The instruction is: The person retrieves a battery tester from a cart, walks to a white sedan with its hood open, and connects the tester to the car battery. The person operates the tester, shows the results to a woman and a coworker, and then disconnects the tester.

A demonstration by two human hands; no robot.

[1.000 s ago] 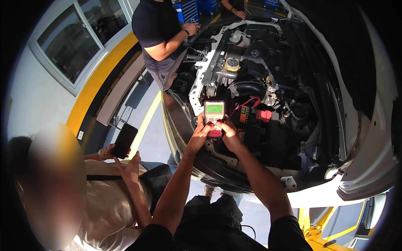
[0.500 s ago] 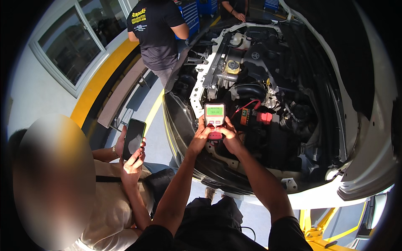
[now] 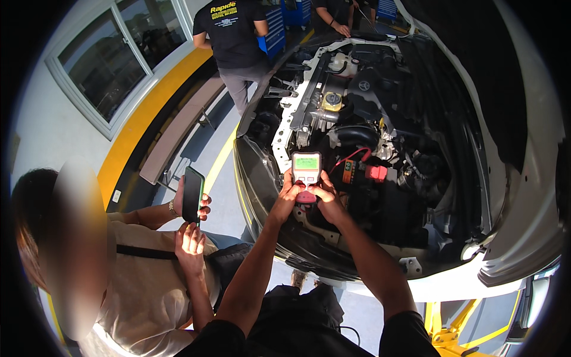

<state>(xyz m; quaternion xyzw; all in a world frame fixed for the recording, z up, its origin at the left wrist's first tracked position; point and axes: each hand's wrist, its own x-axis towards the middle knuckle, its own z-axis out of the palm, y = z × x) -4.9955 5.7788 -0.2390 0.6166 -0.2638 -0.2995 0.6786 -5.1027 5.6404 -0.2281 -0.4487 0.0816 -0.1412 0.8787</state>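
Closing in from both sides, the left grip [image 3: 288, 201] and right grip [image 3: 329, 199] are clamped on a handheld tester [image 3: 307, 172], thumbs on its lower front, above the near edge of the open engine bay [image 3: 289, 128]. Fingers behind its casing are hidden, and the writing on its green screen is too faint to make out. Toward two o'clock from it a red cable [image 3: 351, 157] curves; its near end is lost by the right grip. At three o'clock sits a red cover [image 3: 376, 173], whatever lies beneath it concealed. Near one o'clock stand a yellowish capped reservoir [image 3: 332, 102] and, farther out, a whitish reservoir [image 3: 343, 63]; neither fluid level can be told. Toward nine o'clock a co-worker holds a dark phone [image 3: 191, 195]. Between eleven and twelve, a blue drawer cabinet [image 3: 274, 34] is partly cut off, its contents unseen.
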